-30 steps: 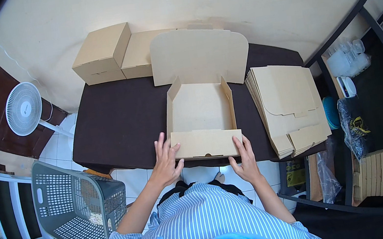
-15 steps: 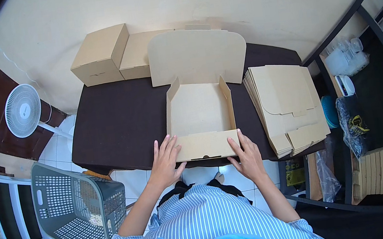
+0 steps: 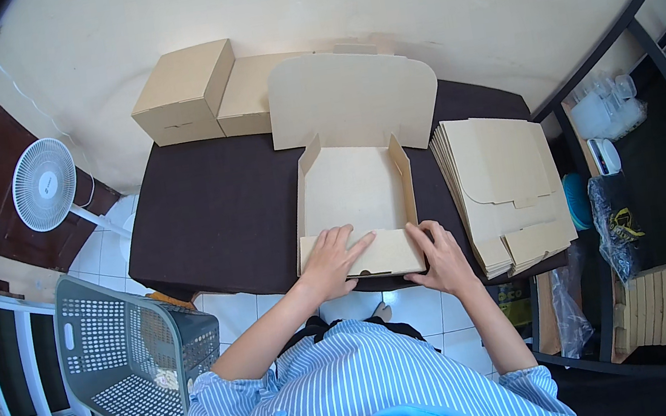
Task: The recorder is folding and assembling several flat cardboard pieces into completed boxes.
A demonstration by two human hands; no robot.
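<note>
A brown cardboard box stands partly folded at the table's front edge, its side walls upright and its large lid flap raised at the back. My left hand lies over the left part of the box's front wall, fingers on its top and thumb lower down. At the front right corner, my right hand grips the same wall, with fingers above and thumb below. The inside of the box is bare cardboard. Part of the front wall is hidden under my left hand.
To the right lies a stack of flat cardboard blanks. Folded boxes stand at the back left on the dark-clothed table. A white fan and a grey laundry basket are at left, a black shelf rack at right.
My left hand has slid rightward and inward along the front wall. My right hand now wraps the right corner more closely. The view has shifted slightly.
</note>
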